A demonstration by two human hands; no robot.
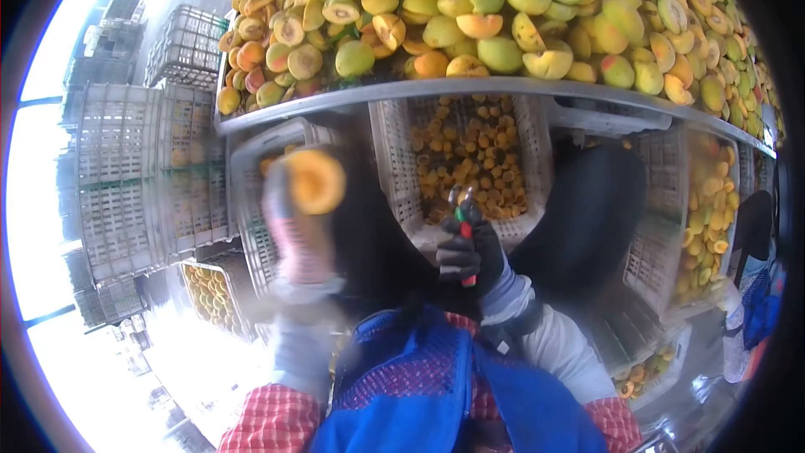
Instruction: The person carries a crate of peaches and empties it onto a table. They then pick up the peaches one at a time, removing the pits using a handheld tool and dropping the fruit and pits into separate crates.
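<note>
My left hand (295, 231), in a pink glove and blurred by motion, holds a pitted orange fruit half (316, 181) raised in front of a white crate at the left. In a dark glove, my right hand (470, 252) grips a small pitting tool with red and green handles (462, 218), its metal tip pointing up. Straight beyond the tool, a white slatted crate (396, 169) slopes under the table edge and holds several pitted halves. A large pile of yellow, green and orange fruit (503, 17) covers the metal table (470, 88) above.
More white crates of fruit halves stand at the right (662, 226) and lower left (210, 289). Empty grey crates (126, 176) are stacked at the far left. A dark rounded shape (587, 218) sits right of my hand. Another person's sleeve (755, 319) shows at the right edge.
</note>
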